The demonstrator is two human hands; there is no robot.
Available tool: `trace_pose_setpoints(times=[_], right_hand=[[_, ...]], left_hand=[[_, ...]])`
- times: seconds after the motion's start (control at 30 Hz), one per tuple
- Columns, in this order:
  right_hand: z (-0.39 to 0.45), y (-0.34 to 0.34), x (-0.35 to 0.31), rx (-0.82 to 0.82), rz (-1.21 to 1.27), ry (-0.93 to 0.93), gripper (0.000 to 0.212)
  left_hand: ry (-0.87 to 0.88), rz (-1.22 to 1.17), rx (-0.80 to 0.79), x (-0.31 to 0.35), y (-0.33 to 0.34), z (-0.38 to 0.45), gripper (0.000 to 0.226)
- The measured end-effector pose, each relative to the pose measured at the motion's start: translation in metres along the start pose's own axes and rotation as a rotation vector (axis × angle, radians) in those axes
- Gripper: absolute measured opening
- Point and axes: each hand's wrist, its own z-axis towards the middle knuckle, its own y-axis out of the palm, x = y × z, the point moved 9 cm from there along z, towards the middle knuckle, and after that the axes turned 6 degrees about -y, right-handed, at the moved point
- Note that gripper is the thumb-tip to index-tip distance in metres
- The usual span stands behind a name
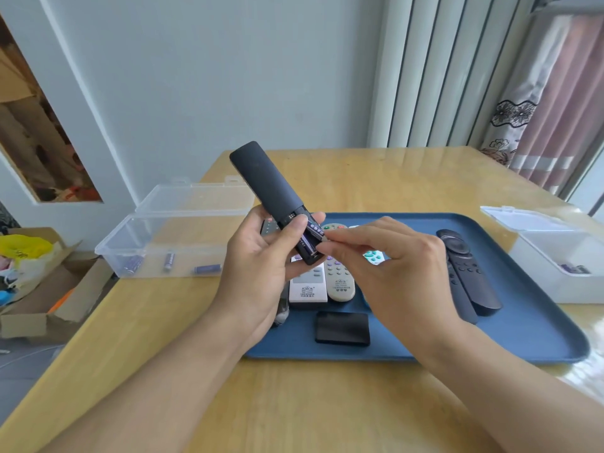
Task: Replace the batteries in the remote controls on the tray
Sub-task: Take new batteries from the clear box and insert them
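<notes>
My left hand [261, 273] grips a slim black remote [266, 181] above the blue tray [523, 322], back side up, its battery bay uncovered at the near end. A dark purple battery [313, 233] lies in that bay. My right hand [389, 266] pinches the battery's near end with thumb and fingertips. On the tray lie a white remote [309, 289], a beige remote [340, 279], two dark remotes [467, 273] and a flat black battery cover [342, 328].
A clear open box [163, 233] at the left holds three purple batteries [169, 260]. A white open box [562, 256] with batteries stands at the right table edge. A cardboard carton [39, 289] sits on the floor to the left.
</notes>
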Motion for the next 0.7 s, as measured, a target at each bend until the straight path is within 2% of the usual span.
trace_pose_setpoints(times=[0.43, 0.7], right_hand=[[-0.0018, 0.0044, 0.0079, -0.020, 0.095, 0.185, 0.019], [-0.0018, 0.0090, 0.0082, -0.067, 0.136, 0.234, 0.012]], left_hand=[[0.003, 0.006, 0.045, -0.0029, -0.0046, 0.0002, 0.018], [0.001, 0.021, 0.061, -0.0048, -0.0037, -0.0012, 0.022]])
